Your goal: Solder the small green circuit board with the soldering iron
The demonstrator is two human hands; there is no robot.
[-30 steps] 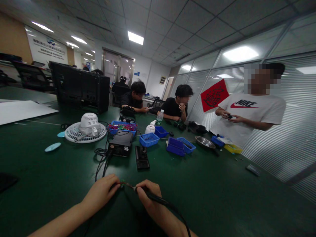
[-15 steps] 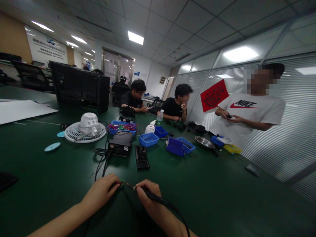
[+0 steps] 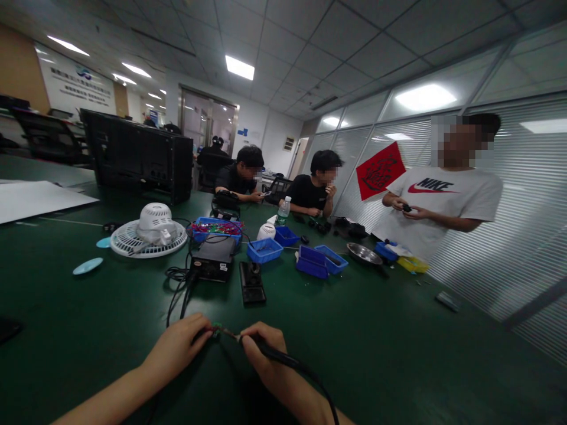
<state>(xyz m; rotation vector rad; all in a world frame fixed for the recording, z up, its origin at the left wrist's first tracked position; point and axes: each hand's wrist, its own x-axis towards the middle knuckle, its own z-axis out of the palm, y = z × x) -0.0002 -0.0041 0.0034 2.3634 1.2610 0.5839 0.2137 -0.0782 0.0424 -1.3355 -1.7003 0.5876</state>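
My left hand pinches a small green circuit board with what looks like a reddish wire, just above the green table. My right hand is closed around a soldering iron, held like a pen. Its metal tip points left and meets or nearly meets the board; exact contact is too small to tell. The iron's black cord runs down past my right wrist. Ahead of my hands stand the black soldering station and a black iron stand.
A white fan part lies on the left, near a black monitor. Blue trays, one full of red and green parts, a bottle and a metal pan stand farther back. Several people are around the table.
My hands keep the same hold on the board and the soldering iron, nearly still. The whole view has shifted slightly, with the background a little farther left.
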